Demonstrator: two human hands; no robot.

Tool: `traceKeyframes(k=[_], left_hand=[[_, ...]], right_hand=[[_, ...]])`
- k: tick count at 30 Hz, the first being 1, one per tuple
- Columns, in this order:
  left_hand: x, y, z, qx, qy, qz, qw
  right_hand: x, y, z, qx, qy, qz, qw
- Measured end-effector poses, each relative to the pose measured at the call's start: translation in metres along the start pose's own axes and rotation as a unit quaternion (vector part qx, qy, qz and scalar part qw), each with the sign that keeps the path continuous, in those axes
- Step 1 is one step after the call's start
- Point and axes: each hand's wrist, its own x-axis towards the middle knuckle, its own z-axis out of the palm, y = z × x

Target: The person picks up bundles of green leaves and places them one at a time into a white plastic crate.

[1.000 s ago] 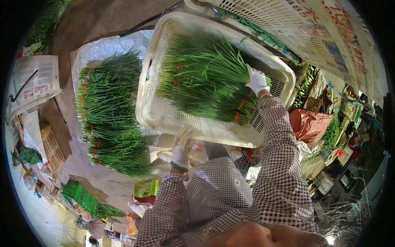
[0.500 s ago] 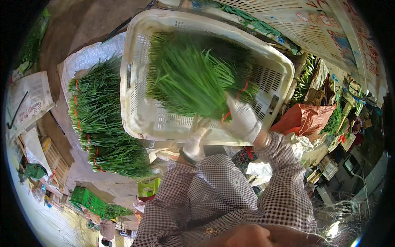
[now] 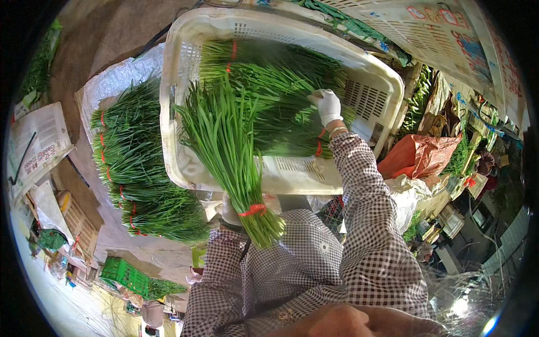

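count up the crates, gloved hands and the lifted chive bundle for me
white plastic crate: 1
green plastic crate: 1
chive bundle lifted in the left hand: 1
white-gloved hands, counting the right hand on the chives in the white crate: 2
total: 5

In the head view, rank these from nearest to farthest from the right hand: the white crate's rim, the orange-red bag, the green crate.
From the right hand:
1. White crate: its rim lies just right of the hand, which reaches inside.
2. Orange-red bag: lower right, outside the crate.
3. Green crate: far lower left, on the ground.
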Motion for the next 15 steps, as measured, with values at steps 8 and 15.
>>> traceKeyframes(k=[8,15], left_hand=[[0.002,-0.005,0.002,-0.044,0.023,-0.009,0.999],[-0.006,-0.002,0.013,-0.014,0.017,-0.031,0.999]], right_hand=[[0.011,-0.003,0.004,-0.05,-0.027,-0.034,0.998],[-0.008,0.002,-0.013,-0.002,0.096,-0.022,0.995]])
